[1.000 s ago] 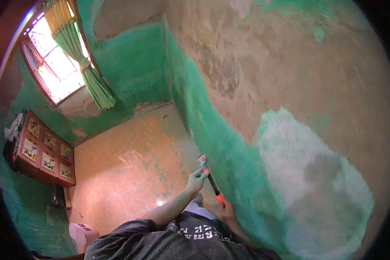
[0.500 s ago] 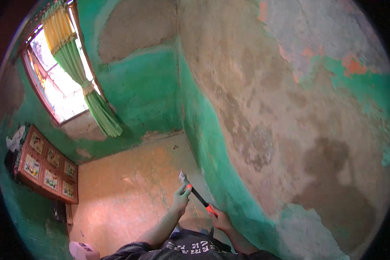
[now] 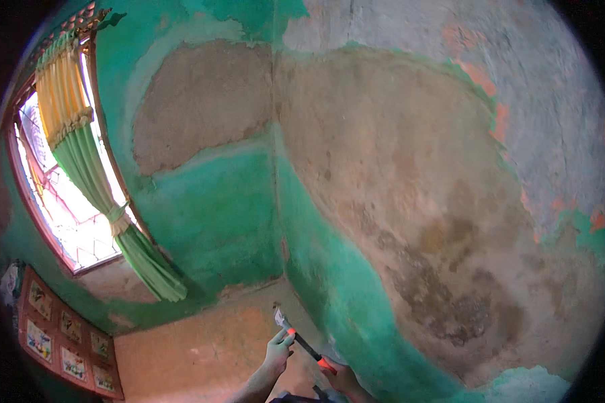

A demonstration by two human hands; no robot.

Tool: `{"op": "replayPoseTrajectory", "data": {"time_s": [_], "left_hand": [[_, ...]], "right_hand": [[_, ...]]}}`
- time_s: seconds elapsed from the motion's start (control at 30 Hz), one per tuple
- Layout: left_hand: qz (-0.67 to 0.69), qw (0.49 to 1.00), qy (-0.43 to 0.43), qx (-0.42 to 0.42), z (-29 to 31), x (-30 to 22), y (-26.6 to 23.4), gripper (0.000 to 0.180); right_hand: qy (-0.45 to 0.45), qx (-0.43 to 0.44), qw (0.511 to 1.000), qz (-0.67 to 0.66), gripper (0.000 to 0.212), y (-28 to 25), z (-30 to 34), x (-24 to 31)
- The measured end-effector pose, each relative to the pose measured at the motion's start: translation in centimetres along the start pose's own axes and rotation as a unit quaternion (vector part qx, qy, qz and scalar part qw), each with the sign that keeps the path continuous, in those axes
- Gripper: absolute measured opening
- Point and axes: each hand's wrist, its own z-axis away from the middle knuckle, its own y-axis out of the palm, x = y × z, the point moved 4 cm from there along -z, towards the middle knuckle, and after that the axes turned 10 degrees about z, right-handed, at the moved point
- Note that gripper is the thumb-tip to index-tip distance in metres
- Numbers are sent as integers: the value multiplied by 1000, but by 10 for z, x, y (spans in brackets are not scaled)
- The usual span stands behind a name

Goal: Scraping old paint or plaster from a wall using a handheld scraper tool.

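Lettered shirt (image 3: 294, 399) lower now, scraper (image 3: 307, 346) in left hand (image 3: 277, 352) and right hand (image 3: 343, 379)

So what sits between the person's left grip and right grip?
In the head view, the scraper's black shaft and some of its orange handle end span the gap between the left grip and right grip.

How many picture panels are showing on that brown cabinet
6 on the cabinet: upper left panel, upper middle panel, upper right panel, lower left panel, lower middle panel, lower right panel. Others may be hidden.
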Motion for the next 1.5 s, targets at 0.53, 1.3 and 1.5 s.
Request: {"op": "replayPoseTrajectory", "data": {"time_s": [0.53,1.3,1.5], "left_hand": [[-5,997,38,72,-220,-163,46,35],[-108,780,360,501,-361,-491,244,59],[-47,708,379,593,-343,-572,292,74]], "right_hand": [[-57,-214,954,-203,40,53,-251,-2],[-9,-447,875,185,60,-159,-483,242],[26,-520,817,246,55,-192,-517,312]]}}
